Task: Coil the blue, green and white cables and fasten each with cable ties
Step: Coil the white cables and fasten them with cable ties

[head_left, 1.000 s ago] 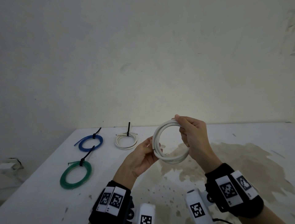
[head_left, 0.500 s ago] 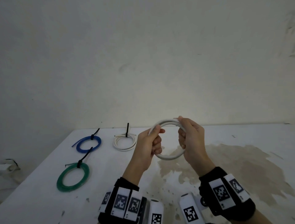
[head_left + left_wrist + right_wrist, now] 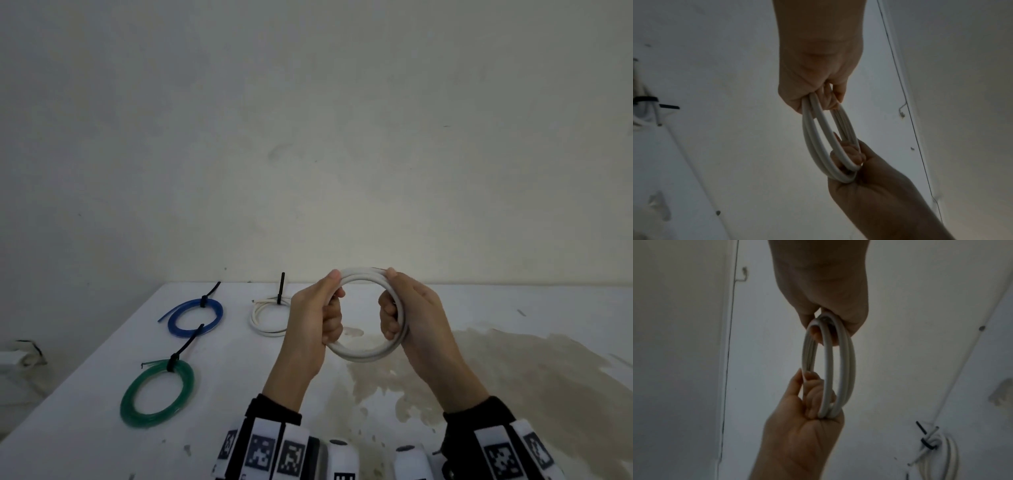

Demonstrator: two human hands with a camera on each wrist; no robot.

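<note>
I hold a thick white cable coil (image 3: 363, 354) upright above the table, with no tie visible on it. My left hand (image 3: 317, 315) grips its left side with fingers curled through the ring. My right hand (image 3: 407, 315) grips its right side the same way. In the left wrist view the white coil (image 3: 818, 134) runs from my left hand (image 3: 818, 91) to the right hand (image 3: 869, 175). In the right wrist view the white coil (image 3: 846, 363) hangs from my right hand (image 3: 828, 318). A blue coil (image 3: 195, 318), a green coil (image 3: 157, 394) and a thin white coil (image 3: 265, 317) lie tied with black cable ties.
The white table (image 3: 102, 421) has a brown stain (image 3: 496, 370) on its right half. The bare wall (image 3: 308, 137) rises just behind the table's far edge. The left table edge drops off near a pale object (image 3: 17, 359) on the floor.
My left hand moved from cupping the coil's lower left to gripping its left side, fingers through the ring. The coil turned to face me more squarely.
</note>
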